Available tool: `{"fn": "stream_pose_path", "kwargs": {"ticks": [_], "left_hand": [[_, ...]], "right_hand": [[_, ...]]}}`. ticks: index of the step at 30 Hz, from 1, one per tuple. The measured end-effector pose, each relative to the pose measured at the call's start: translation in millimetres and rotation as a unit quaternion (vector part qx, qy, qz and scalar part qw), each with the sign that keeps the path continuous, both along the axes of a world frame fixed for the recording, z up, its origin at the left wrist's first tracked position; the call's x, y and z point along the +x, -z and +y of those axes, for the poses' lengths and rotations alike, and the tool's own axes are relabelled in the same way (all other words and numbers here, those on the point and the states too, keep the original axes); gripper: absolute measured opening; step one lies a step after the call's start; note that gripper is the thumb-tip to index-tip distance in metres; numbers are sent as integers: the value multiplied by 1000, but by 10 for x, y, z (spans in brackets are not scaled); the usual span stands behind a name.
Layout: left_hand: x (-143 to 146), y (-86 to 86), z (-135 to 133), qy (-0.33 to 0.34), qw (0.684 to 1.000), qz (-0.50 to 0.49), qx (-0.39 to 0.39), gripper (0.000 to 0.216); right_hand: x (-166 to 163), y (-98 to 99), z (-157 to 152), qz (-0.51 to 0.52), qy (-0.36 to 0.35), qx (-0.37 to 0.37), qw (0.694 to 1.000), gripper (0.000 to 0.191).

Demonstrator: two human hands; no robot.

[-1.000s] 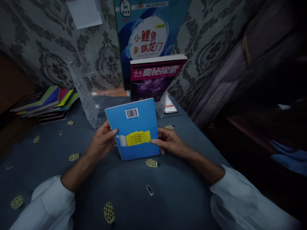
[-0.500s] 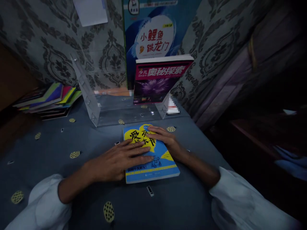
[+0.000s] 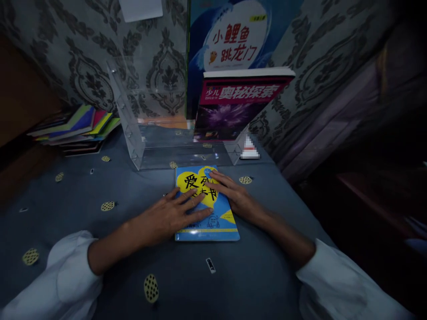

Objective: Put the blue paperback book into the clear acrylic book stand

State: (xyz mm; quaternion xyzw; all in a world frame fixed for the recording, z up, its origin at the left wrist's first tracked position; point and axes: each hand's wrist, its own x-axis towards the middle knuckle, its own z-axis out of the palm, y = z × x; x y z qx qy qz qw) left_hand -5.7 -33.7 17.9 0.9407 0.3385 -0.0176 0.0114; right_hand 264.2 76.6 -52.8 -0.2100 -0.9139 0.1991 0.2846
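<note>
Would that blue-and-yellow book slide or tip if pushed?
The blue-and-yellow book would probably slide rather than tip, since it lies flat. The shine on its cover suggests slight slipperiness; its thinness hints it might bend.

The rectangular blue-and-yellow paperback book has a smooth paper cover, glossy enough to catch pale light near its lower edge. The clear, colourless, stepped stand looks like hard plastic, slick and see-through. The upright magenta-and-purple book has a smooth printed cover and matt white paper edges. The dark blue-grey tablecloth with yellow pineapples looks matt, as do the loose white cloth sleeves.
</note>
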Motion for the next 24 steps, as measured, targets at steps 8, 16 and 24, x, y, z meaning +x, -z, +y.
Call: {"fn": "stream_pose_path", "kwargs": {"ticks": [8,16,24], "left_hand": [[34,83,9,-52,998,26,-3,64],[-226,198,279,-194,980,-20,42,53],[-333,272,508,-243,963,-103,52,55]], "right_hand": [[-40,-69,48,48,6,-3,999,41],[-28,-91,64,44,19,-5,999,41],[-117,-83,31,-2,114,-4,994,40]]}}
